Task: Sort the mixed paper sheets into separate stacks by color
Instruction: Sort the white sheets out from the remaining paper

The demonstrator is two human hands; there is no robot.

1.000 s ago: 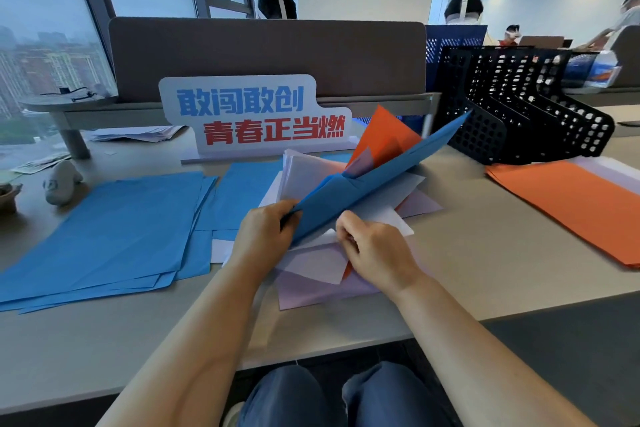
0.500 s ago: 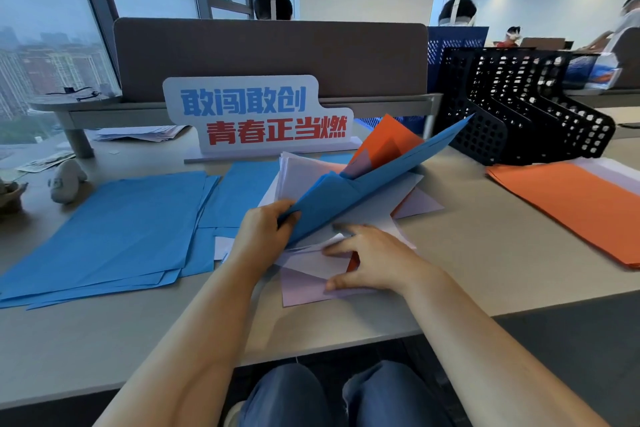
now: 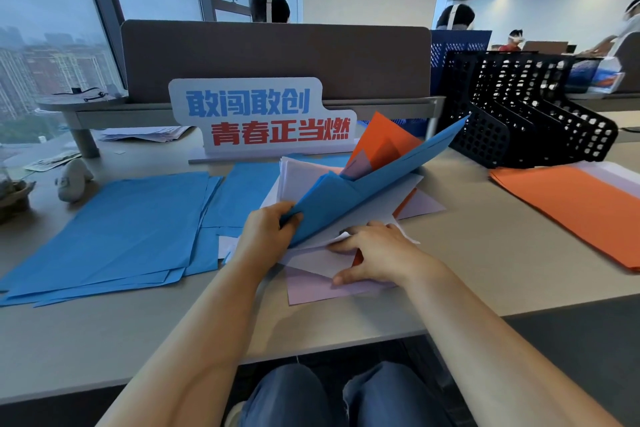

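A mixed pile of paper sheets (image 3: 313, 284) in blue, orange, lilac and white lies in front of me at the table's middle. My left hand (image 3: 268, 230) grips the near corner of a lifted bundle of sheets, with a blue sheet (image 3: 374, 184) outermost and an orange sheet (image 3: 382, 139) sticking up behind it. My right hand (image 3: 377, 255) lies flat, fingers spread, on the white and lilac sheets still on the table. A stack of blue sheets (image 3: 114, 229) is spread at the left. An orange stack (image 3: 568, 206) lies at the right.
A white sign with blue and red characters (image 3: 263, 118) stands behind the pile, in front of a grey divider (image 3: 277, 55). Black mesh file racks (image 3: 530, 111) stand at the back right. A small figurine (image 3: 72, 180) sits at the far left. People sit beyond the divider.
My right hand has let go of the bundle's edge and flattened onto the sheets on the table. My left hand keeps the lifted bundle raised.
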